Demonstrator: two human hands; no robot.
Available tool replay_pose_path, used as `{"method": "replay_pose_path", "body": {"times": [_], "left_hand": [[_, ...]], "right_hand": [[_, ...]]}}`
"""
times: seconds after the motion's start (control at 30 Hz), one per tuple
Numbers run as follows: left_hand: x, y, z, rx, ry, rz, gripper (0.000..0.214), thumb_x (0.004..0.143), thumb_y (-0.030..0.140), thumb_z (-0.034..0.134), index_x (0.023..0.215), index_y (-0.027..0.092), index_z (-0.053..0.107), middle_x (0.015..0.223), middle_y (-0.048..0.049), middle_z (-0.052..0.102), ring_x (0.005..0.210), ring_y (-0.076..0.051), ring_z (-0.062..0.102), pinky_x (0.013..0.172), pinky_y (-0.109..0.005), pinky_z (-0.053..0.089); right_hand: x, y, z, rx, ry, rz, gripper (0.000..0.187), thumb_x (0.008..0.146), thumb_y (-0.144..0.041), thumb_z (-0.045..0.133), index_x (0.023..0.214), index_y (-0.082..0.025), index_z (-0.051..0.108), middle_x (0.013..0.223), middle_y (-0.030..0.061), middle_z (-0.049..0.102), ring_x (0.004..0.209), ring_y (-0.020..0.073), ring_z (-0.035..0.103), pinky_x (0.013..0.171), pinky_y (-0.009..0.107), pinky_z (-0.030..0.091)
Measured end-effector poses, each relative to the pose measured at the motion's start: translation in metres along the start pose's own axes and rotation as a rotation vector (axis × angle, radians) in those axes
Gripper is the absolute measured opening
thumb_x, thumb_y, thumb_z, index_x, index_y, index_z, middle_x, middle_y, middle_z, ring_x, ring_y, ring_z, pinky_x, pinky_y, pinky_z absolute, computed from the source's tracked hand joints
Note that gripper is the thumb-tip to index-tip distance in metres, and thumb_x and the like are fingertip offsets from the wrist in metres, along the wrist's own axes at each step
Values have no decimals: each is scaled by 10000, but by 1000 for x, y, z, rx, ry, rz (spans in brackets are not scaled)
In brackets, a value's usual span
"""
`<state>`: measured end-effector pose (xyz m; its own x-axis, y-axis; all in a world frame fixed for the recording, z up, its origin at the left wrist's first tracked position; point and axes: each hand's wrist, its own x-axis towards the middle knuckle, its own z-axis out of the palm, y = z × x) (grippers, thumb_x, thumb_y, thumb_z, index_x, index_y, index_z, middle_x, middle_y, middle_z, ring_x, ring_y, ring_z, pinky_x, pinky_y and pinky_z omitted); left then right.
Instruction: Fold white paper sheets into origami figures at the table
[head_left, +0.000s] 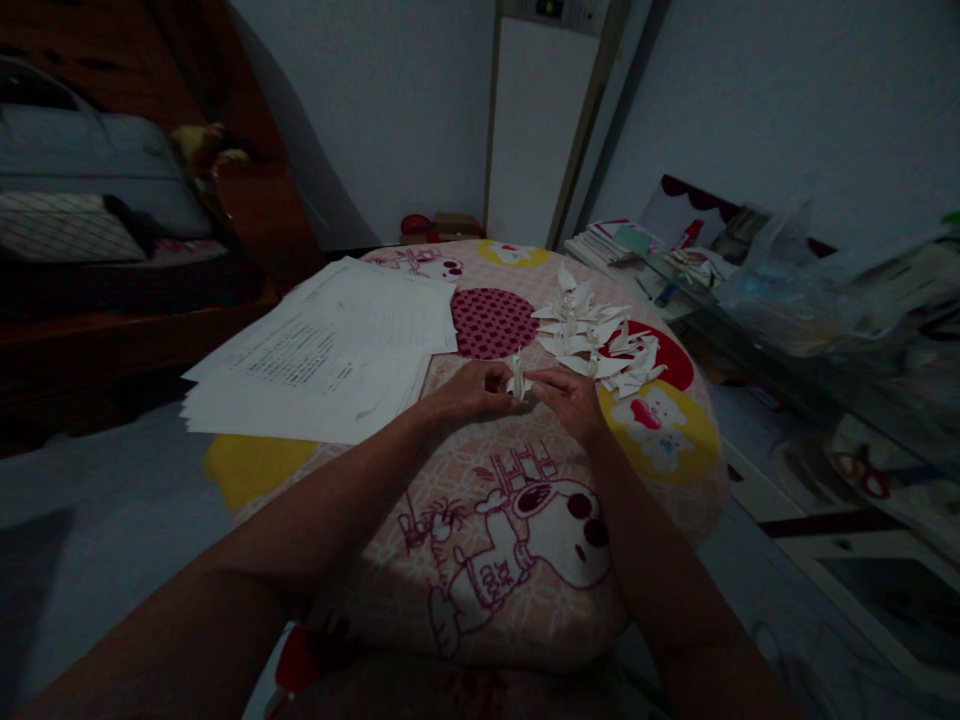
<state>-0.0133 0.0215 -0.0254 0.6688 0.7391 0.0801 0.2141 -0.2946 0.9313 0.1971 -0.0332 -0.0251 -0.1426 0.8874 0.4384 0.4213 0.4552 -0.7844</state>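
Observation:
Over the middle of the round table, my left hand point(476, 390) pinches a small white folded paper crane point(518, 376) between thumb and fingers. From the other side my right hand point(568, 402) also grips it, fingers closed against its edge. The lower part of the crane is partly hidden by my fingertips. Just beyond my right hand lies a heap of similar white paper cranes point(574, 325), with pointed wings and tips overlapping. To the left, a fanned stack of printed white paper sheets point(330, 340) reaches past the table's edge.
A patterned cloth with cartoon figures covers the table point(465, 460). At right stands a glass-topped cabinet point(697, 300) bearing papers and a clear plastic bag point(795, 280); red-handled scissors point(861, 474) show lower down. A wooden bench point(262, 215) with bags stands at left.

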Motion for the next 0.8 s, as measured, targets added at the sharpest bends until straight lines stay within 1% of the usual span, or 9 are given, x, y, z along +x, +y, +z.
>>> {"method": "replay_pose_path", "body": {"times": [0.07, 0.17, 0.23, 0.3, 0.37, 0.47, 0.6, 0.67, 0.8], "left_hand": [[0, 1, 0, -33, -3, -24, 258, 726, 395, 699, 794, 182, 570, 686, 27, 556, 591, -90, 470, 537, -226, 354], [-2, 5, -1, -11, 28, -55, 246, 736, 379, 696, 749, 186, 544, 672, 21, 564, 586, -93, 467, 528, -229, 352], [-3, 7, -1, 72, 75, -52, 244, 737, 365, 704, 723, 187, 537, 648, 22, 555, 584, -98, 461, 526, -234, 345], [-3, 9, 0, 181, 128, -40, 230, 742, 361, 711, 739, 183, 564, 642, 19, 563, 596, -108, 472, 536, -242, 351], [-4, 11, 3, 289, 165, -23, 233, 748, 375, 720, 775, 175, 603, 662, 10, 589, 614, -120, 493, 554, -252, 363], [-4, 15, 8, 412, 174, 17, 232, 752, 375, 729, 791, 167, 634, 689, -5, 622, 624, -131, 517, 572, -266, 372], [-7, 23, 15, 497, 179, 93, 93, 764, 239, 656, 818, 164, 652, 701, -15, 650, 620, -137, 548, 598, -274, 391], [-8, 26, 17, 511, 180, 106, 140, 761, 193, 616, 887, 160, 668, 723, -20, 673, 631, -143, 577, 611, -272, 410], [-9, 27, 19, 560, 198, 117, 226, 783, 184, 568, 972, 158, 689, 805, -48, 715, 680, -162, 622, 655, -284, 442]], "right_hand": [[0, -1, 0, -51, -1, -18, 258, 905, -335, 607, 1043, -219, 790, 1014, 66, 779, 956, 203, 697, 907, 385, 546], [0, -3, 3, -185, -24, -82, 285, 946, -307, 548, 1107, -218, 765, 1061, 80, 770, 1000, 213, 688, 933, 401, 536], [-2, -4, 5, -308, -59, -127, 311, 966, -278, 511, 1163, -198, 738, 1092, 102, 757, 1036, 224, 678, 954, 406, 524], [-4, -6, 8, -439, -87, -144, 331, 969, -234, 483, 1200, -170, 712, 1109, 127, 744, 1059, 239, 665, 969, 406, 510], [-5, -7, 11, -564, -100, -125, 338, 960, -191, 467, 1204, -153, 698, 1105, 141, 736, 1057, 251, 652, 968, 401, 496], [-8, -8, 13, -707, -113, -78, 327, 958, -157, 452, 1175, -140, 695, 1065, 148, 732, 1012, 255, 641, 939, 380, 482], [-8, -11, 15, -805, -107, -64, 310, 986, -155, 437, 1155, -121, 694, 1019, 152, 727, 955, 251, 631, 893, 359, 467], [-8, -12, 15, -824, -82, -65, 307, 998, -158, 429, 1144, -120, 696, 1006, 154, 724, 948, 253, 627, 884, 359, 461], [-8, -13, 16, -851, -34, -93, 313, 1006, -159, 421, 1158, -132, 694, 996, 145, 720, 959, 250, 620, 886, 353, 457]]}}
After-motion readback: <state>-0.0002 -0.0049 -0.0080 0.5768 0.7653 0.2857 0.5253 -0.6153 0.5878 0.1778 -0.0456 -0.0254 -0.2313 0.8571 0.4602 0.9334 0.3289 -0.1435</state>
